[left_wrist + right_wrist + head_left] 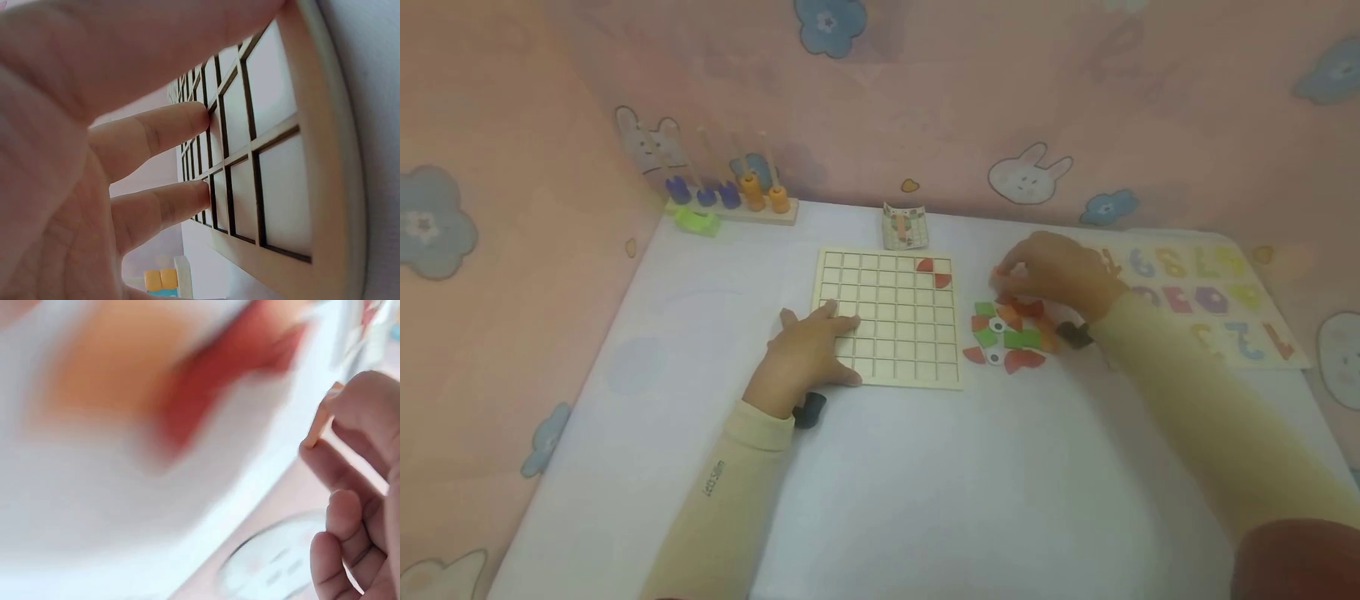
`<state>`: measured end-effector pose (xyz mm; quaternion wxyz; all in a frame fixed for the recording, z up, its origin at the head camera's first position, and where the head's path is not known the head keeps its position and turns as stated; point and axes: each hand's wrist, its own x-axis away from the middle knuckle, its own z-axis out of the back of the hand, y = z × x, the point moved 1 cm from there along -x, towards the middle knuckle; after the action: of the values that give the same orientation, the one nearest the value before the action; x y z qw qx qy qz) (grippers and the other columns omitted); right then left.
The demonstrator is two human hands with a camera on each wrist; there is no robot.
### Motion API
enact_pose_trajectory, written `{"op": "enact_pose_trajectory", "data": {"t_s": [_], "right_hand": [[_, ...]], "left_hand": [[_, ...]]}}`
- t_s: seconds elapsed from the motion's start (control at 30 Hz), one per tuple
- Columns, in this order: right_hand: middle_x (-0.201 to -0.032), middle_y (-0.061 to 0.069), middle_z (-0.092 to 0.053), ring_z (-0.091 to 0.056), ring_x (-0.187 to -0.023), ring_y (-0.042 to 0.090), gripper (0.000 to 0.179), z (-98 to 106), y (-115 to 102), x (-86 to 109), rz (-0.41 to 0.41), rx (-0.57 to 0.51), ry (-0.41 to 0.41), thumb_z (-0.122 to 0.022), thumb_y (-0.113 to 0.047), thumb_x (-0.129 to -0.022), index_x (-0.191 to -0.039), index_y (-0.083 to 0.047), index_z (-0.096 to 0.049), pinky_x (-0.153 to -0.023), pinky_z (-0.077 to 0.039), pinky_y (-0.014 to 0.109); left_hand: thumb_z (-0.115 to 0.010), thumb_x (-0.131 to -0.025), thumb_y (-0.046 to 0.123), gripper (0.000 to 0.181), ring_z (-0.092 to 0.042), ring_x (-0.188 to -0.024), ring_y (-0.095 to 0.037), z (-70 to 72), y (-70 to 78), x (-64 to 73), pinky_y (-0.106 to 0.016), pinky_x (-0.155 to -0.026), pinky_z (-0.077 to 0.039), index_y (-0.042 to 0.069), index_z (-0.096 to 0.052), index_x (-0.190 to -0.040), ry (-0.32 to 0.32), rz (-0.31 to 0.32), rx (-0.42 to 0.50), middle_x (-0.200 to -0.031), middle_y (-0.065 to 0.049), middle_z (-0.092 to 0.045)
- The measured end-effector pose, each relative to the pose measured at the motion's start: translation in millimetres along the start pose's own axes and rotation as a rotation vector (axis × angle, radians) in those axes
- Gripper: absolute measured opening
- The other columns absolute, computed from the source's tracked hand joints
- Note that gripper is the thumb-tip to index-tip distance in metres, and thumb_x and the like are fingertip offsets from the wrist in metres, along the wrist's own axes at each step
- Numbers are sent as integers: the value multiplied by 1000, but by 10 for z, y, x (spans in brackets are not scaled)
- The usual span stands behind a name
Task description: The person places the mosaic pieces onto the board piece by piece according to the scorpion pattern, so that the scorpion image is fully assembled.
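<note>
Fingers spread, my left hand [801, 354] rests on the left side of a pale wooden grid board [907, 337]; the left wrist view shows its fingertips touching the grid lines. Two red quarter-round pieces [942, 282] lie in cells at the board's top right corner. To the right of the board, my right hand [1056, 271] pinches a small orange piece [319, 422] between thumb and finger, above the table. Beneath and in front of that hand is a loose pile of flat pieces, with green pieces [1022, 338], red pieces [1024, 360] and round eye pieces [996, 356].
A small picture card [905, 229] stands behind the board. At the back left is a peg counter [737, 212] with purple and orange beads, a bright green piece [696, 222] before it. A number puzzle board [1262, 329] lies at right, partly behind my right arm.
</note>
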<state>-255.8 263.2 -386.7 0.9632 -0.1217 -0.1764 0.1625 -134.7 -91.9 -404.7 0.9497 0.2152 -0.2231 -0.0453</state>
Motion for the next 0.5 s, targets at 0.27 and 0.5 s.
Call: {"op": "enact_pose_trajectory", "data": {"t_s": [0.27, 0.5], "right_hand": [[-102, 3, -78, -62, -97, 26, 21, -142, -981, -510, 372, 106, 97, -81, -30, -95, -105, -12, -85, -96, -48, 45], [-92, 4, -78, -64, -90, 28, 16, -325, -1344, -714, 444, 197, 129, -76, -22, -98, -100, -9, -85, -91, -52, 46]], "left_hand": [[-97, -77, 37, 91, -9, -150, -65, 11, -13, -7, -82, -106, -30, 31, -54, -157, -7, 0, -3, -175, -4, -24], [-96, -77, 37, 91, -15, -149, -62, 24, -6, -6, -82, -104, -32, 32, -54, -157, -7, 4, -6, -175, -4, -25]]}}
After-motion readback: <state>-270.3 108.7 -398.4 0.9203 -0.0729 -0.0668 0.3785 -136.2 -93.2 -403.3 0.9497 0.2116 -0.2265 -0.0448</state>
